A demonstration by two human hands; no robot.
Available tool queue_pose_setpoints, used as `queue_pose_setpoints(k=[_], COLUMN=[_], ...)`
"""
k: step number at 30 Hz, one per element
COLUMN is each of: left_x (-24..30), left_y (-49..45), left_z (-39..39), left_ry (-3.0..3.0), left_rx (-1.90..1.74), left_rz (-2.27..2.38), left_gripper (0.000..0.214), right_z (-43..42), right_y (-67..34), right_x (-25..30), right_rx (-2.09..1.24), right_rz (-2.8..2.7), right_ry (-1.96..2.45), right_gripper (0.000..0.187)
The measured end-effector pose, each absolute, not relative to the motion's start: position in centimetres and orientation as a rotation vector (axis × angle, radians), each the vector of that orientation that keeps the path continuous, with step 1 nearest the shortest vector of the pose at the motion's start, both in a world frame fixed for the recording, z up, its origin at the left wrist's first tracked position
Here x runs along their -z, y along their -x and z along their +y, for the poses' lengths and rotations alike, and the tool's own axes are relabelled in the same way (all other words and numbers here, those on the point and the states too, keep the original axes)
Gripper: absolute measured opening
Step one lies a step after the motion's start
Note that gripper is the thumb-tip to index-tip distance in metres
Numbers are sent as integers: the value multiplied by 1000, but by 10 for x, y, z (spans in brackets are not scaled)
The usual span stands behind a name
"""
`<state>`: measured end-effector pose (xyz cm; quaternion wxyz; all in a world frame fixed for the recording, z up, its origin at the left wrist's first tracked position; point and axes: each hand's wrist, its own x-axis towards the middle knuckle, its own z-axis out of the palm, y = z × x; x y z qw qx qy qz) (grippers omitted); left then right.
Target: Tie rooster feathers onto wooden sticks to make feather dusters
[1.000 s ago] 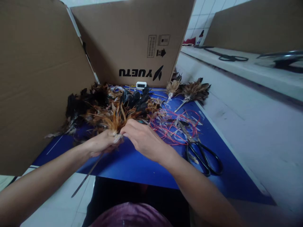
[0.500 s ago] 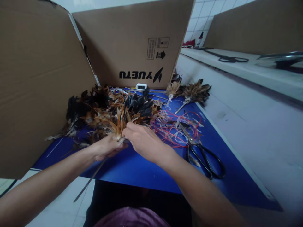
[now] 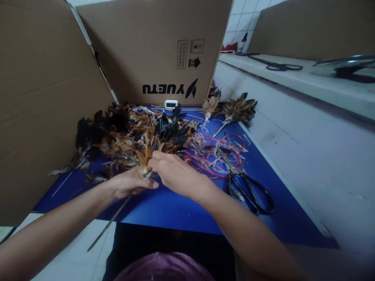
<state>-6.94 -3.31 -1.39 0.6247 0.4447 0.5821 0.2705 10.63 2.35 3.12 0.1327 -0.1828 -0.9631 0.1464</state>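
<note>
Left to right, with places given relative to the blue mat point(image 3: 175, 208).

Cardboard wall point(image 3: 43, 97): stands along the mat's left and far edges, apparently as a screen to keep loose feathers on the work area.

Feather pile point(image 3: 117, 132): black and rust-brown feathers heaped on the mat's far left part, within easy reach of both hands.

Left hand point(image 3: 129, 183): over the mat's near-left part, closed around the base of a feather bunch point(image 3: 149, 150). A thin stick point(image 3: 108, 224) runs from this fist back past the mat's near edge, so the bunch seems to be gathered on the stick, quills down, tips fanned away from the person. The grip is a full clasp, thumb across the quills.

Right hand point(image 3: 178, 175): at the mat's middle, touching the left hand. Its fingertips are pinched narrowly at the bunch's base (whether a single feather or a thread lies in the pinch cannot be told).

Red thread point(image 3: 216, 156): a loose tangle on the mat just right of the hands.

Scissors point(image 3: 249, 189): black-handled, lying flat near the mat's right edge, blades toward the thread.

Two tufts point(image 3: 231, 109): bound feather bundles at the mat's far right corner, set apart from the pile.
</note>
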Motion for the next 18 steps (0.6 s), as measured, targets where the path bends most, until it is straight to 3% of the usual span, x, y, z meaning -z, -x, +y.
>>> queue_pose_setpoints(k=[18], left_x=[4], left_y=[56], left_z=[-37], left_ry=[-1017], left_rx=[-644], left_rz=[1330], left_gripper=[37], right_z=[20], right_y=[-101], right_x=[-27], right_rx=[-583], right_rz=[-2690], right_ry=[617], right_gripper=[22])
